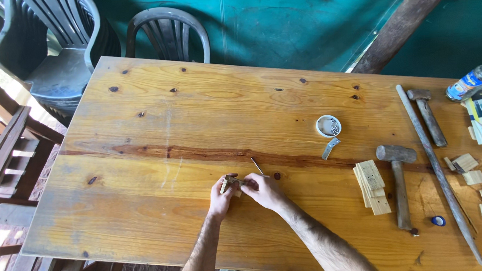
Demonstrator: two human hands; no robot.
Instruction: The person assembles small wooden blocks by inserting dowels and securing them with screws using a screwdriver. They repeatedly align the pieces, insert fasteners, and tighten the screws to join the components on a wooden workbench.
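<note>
Right now both my hands meet over a small wood piece point(232, 183) near the middle of the surface point(196, 116), a little toward the near edge. My left hand point(221, 200) closes its grip on the left end of the piece, fingers curled over it and pressing it down on the surface. My right hand point(261, 189) comes in from the right, its grip pinched shut on a thin metal tool point(257, 166) whose shaft slants up and away to the far left of my knuckles. I cannot tell what kind of tool it is; it is too slim and partly hidden.

The piece lies with its long axis roughly left to right, so it runs from one grip toward the other. It sits just left of my right fingertips, touching or almost touching them, and directly under my left fingers. My left hand is the nearer one, since it is already on the piece.

Well apart to the right lie a stack of wood blocks point(372, 186), a mallet point(399, 181), a white cap point(328, 125) holding small metal bits, and a long rod point(438, 172).
</note>
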